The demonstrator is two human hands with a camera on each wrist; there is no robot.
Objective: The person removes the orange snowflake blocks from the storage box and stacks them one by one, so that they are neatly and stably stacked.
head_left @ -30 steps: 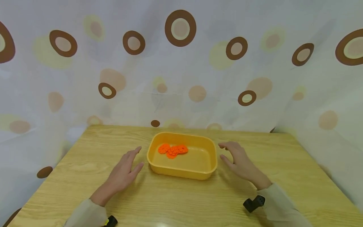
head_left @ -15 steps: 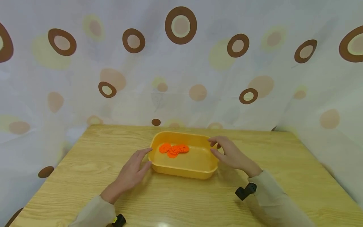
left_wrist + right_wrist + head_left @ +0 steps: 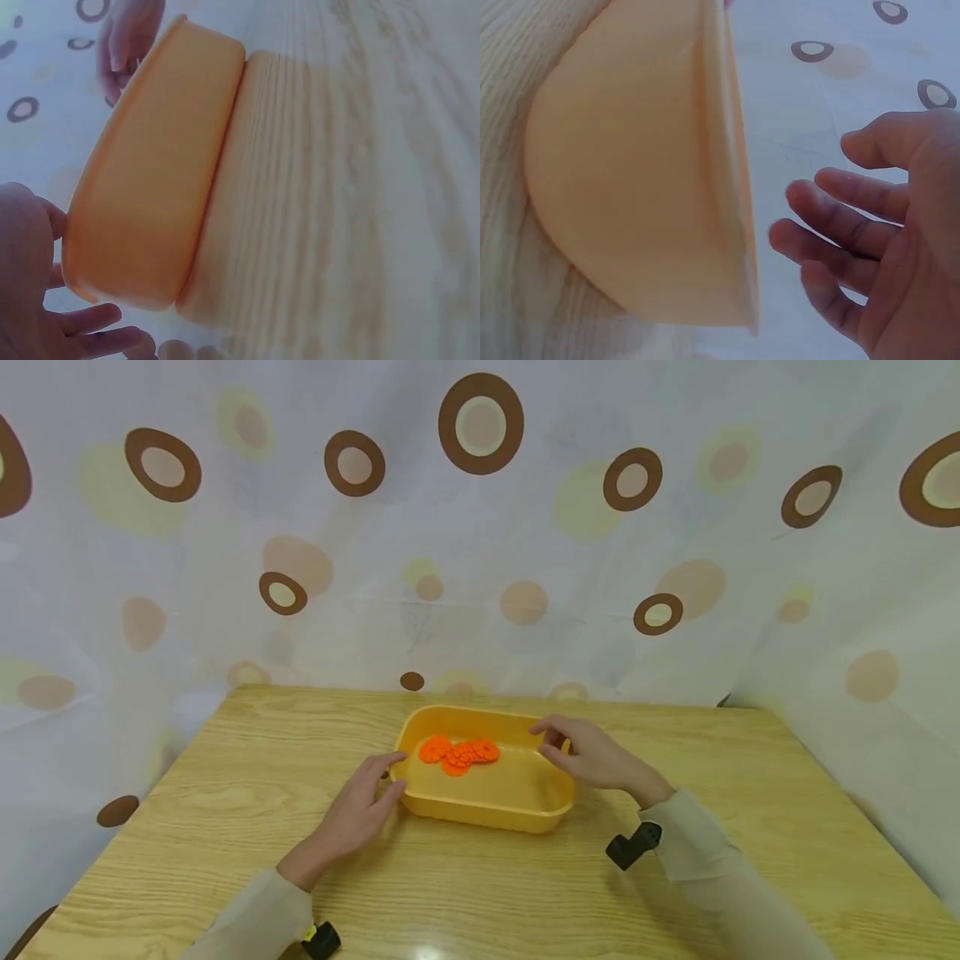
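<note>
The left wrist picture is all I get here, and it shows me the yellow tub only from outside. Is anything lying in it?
Observer: Yes. From the head view I see a cluster of flat orange pieces in the yellow tub.
Visitor: Oh! Are they right in the middle?
Observer: No, they lie more toward the end where the left hand is.
Visitor: And that other hand at the top of my picture, has it got hold of something?
Observer: Nothing that I can see: the right wrist view shows the right hand loosely curled, apart from the tub.
</note>
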